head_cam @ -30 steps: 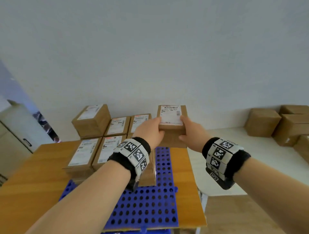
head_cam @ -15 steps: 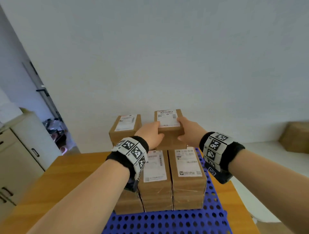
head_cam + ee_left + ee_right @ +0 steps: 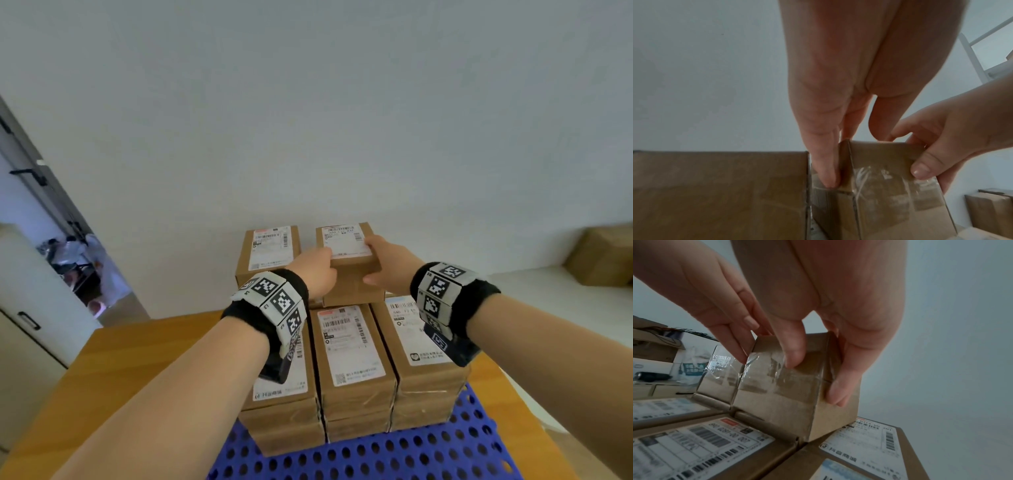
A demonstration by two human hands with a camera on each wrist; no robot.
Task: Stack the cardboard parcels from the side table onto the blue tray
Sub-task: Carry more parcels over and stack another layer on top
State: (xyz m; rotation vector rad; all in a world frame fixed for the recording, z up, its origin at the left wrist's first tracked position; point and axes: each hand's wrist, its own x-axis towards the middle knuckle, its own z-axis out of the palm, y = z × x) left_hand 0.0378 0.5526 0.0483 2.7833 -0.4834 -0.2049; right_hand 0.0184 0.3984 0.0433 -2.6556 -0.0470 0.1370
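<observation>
**Head view: both hands hold a parcel on the stack**

Head view shows the left hand [image 3: 317, 270] and right hand [image 3: 387, 265] holding a small parcel [image 3: 349, 270] between them, one at each side. The parcel sits at the back of the stack [image 3: 352, 363], which stands on the blue tray [image 3: 376, 455]; the tray lies on the wooden table [image 3: 137, 359]. Its label faces up. Just to its left stands a second top-tier parcel [image 3: 269, 251] of like size, close alongside.

In the left wrist view, the left fingers [image 3: 824, 162] run straight down the parcel's left face, slipped into the narrow gap beside the neighbour, while the thumb reaches over the top edge. The right hand's thumb [image 3: 925, 167] presses the taped near face.

The right wrist view shows the right fingers [image 3: 840, 381] spread down the parcel's right face and the thumb [image 3: 793, 350] on the taped front, so that hand grips it. The parcel's lower edge appears to rest on the labelled boxes below, straddling the seam between two of them; whether it sits fully flat cannot be told.

More brown boxes [image 3: 603, 255] lie on a white surface far right, well apart from the tray.
</observation>
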